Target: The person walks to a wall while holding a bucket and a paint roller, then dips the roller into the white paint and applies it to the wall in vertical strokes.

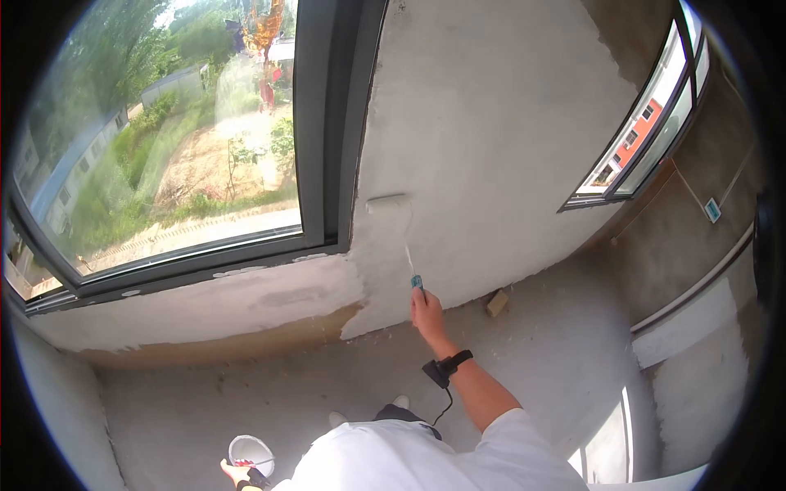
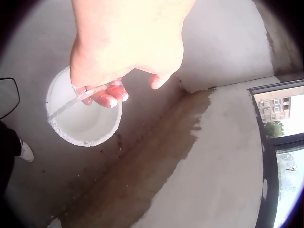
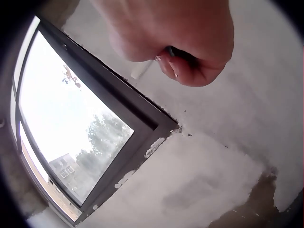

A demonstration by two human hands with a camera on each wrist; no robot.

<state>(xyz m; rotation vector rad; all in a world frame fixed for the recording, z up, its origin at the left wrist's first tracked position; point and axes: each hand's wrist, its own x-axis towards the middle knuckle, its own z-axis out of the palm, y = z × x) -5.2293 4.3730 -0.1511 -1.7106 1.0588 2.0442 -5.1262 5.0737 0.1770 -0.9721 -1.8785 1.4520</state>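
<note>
A roller (image 1: 390, 204) is held against the wall (image 1: 491, 123), just right of the window frame (image 1: 327, 123), at about sill height. Its thin shaft runs down to a teal handle (image 1: 418, 284), which is gripped by the right hand (image 1: 427, 315). In the right wrist view the fingers (image 3: 190, 71) are seen curled tight round the handle, the white shaft showing past them.

A small white bucket (image 2: 85, 121) is carried low, near the floor (image 1: 270, 393), by the left hand (image 2: 123, 47). The fingers (image 2: 109, 95) are hooked round its wire bail; white paint is seen inside, well up the wall of the bucket.

Coverage, as far as can be judged:
- The wall panel right of the window is coated pale grey-white over most of its height.
- A strip under the sill (image 1: 205, 274) is also coated, with an uneven, patchy look in places.
- A brown band (image 1: 246, 340) is left bare along the foot of the wall under the window; its ragged edge shows in the left wrist view too.
- A darker patch is left at the upper right of the panel, near the second window (image 1: 647, 131).
- The far right wall below that window appears untreated.

The work is judged well past half on this wall, with low edges and the top corner outstanding.
</note>
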